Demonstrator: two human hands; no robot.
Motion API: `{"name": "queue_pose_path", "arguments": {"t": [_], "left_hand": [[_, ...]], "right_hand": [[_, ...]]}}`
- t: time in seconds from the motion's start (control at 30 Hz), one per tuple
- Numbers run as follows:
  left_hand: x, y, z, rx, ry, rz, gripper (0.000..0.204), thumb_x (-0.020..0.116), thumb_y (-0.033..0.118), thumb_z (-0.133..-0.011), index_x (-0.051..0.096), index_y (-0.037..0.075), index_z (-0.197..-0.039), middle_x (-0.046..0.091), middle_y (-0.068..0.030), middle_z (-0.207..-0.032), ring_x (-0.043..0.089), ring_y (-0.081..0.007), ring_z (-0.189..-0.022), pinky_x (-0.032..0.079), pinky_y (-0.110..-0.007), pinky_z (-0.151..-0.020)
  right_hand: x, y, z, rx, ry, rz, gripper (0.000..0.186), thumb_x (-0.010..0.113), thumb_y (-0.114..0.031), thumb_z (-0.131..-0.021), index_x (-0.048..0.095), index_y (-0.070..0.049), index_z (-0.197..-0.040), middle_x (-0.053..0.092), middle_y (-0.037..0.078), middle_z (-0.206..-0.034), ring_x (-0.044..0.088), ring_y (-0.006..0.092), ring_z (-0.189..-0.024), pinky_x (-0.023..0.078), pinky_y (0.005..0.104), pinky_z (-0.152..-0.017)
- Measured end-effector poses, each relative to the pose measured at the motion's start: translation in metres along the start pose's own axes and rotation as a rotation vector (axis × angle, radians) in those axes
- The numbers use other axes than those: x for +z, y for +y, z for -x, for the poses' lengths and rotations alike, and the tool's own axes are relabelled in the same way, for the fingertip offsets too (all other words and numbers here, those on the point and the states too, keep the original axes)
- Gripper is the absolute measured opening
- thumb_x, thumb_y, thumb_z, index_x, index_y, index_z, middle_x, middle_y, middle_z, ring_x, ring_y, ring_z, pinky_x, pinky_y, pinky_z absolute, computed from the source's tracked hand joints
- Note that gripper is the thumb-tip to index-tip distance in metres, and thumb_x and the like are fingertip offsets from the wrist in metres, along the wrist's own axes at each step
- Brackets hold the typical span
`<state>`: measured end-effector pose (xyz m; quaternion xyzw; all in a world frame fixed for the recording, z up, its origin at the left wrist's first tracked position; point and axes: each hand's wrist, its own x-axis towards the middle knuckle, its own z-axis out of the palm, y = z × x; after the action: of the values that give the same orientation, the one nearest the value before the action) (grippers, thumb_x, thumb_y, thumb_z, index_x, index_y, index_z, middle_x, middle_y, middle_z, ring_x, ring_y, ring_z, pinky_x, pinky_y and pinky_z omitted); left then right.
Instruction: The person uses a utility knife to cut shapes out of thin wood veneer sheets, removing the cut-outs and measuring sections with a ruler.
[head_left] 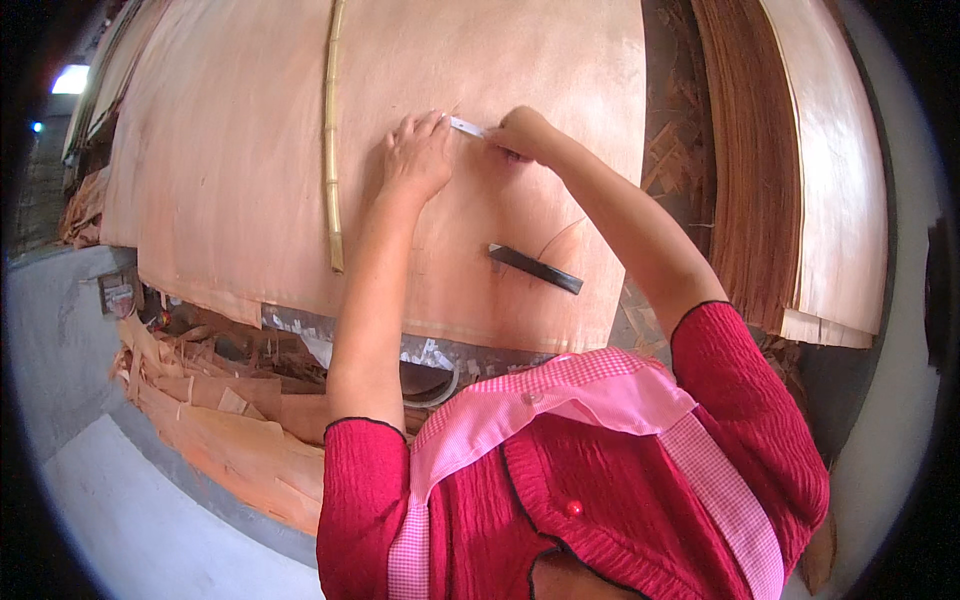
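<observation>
A large pale wood veneer sheet (230, 150) lies under both my hands. My left hand (418, 158) rests palm down on it, fingers slightly spread, its fingertips at the left end of a narrow white strip (466, 127) that looks like tape. At the strip's other end, my right hand (522, 137) is closed, with its fingertips partly hidden. Nearer to me, a dark, flat, blade-like tool (535, 268) lies slantwise on the veneer. A jointed bamboo stick (333, 130) runs lengthwise over the sheet, left of my left hand.
On the right stands a thick stack of veneer sheets (750, 160), with scraps (670, 155) in the gap beside it. Broken veneer pieces (230, 400) are heaped below the sheet's near left edge. A low grey wall (75, 300) borders the left side.
</observation>
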<state>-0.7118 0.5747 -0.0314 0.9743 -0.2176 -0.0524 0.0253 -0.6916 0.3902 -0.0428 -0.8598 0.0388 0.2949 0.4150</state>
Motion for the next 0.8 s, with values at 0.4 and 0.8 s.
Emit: {"name": "queue_pose_path", "arguments": {"t": [0.4,0.8], "left_hand": [[0.027,-0.038,0.034,0.062,0.377,0.596,0.036,0.046,0.005,-0.084,0.053,0.006,-0.119,0.048,-0.0099,-0.128,0.036,-0.0251,-0.125,0.029,-0.035,-0.103],[0.03,0.009,0.093,-0.148,0.388,0.326,0.044,0.055,0.018,-0.082,0.046,0.008,-0.123,0.039,-0.0104,-0.133,0.04,-0.0319,-0.119,0.035,-0.04,-0.096]], "right_hand": [[-0.023,-0.013,0.027,-0.133,0.207,0.268,0.017,0.056,-0.019,-0.084,0.062,-0.004,-0.089,0.064,0.011,-0.071,0.061,0.0196,-0.06,0.047,0.0306,-0.051],[0.074,-0.011,0.039,-0.089,-0.07,-0.337,0.018,0.056,-0.016,-0.083,0.061,0.001,-0.08,0.058,0.007,-0.057,0.053,0.013,-0.043,0.038,0.024,-0.038]]}}
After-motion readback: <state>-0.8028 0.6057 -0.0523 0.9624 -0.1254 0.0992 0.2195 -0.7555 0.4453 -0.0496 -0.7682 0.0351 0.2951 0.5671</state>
